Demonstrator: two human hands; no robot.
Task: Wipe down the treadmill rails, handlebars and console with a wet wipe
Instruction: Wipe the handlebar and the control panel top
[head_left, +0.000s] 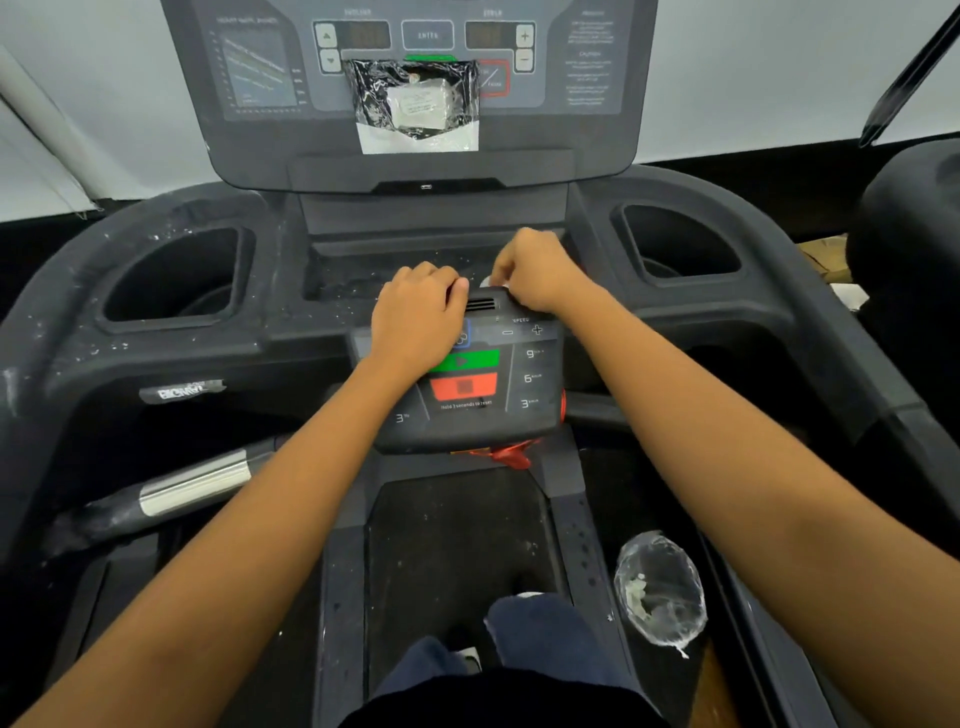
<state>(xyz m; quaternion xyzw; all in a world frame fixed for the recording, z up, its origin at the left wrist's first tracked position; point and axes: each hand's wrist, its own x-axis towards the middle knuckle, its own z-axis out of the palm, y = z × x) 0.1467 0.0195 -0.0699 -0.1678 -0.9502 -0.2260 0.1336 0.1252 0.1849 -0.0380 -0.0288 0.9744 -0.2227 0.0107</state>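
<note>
left hand (415, 317): flat, fingers curled loosely over the top edge of the control panel (478, 384), gripping nothing | right hand (535, 273): fist closed, a white scrap at the fingertips, probably the wet wipe (485, 282), just past the panel's vent | console (426, 88): well beyond both hands

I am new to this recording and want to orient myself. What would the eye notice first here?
Both hands meet at the top edge of the lower control panel, the left hand and right hand curled side by side above its bright green and red buttons. Higher up, a crinkled plastic packet covers the middle of the console. A clear plastic wad lies at lower right.
</note>
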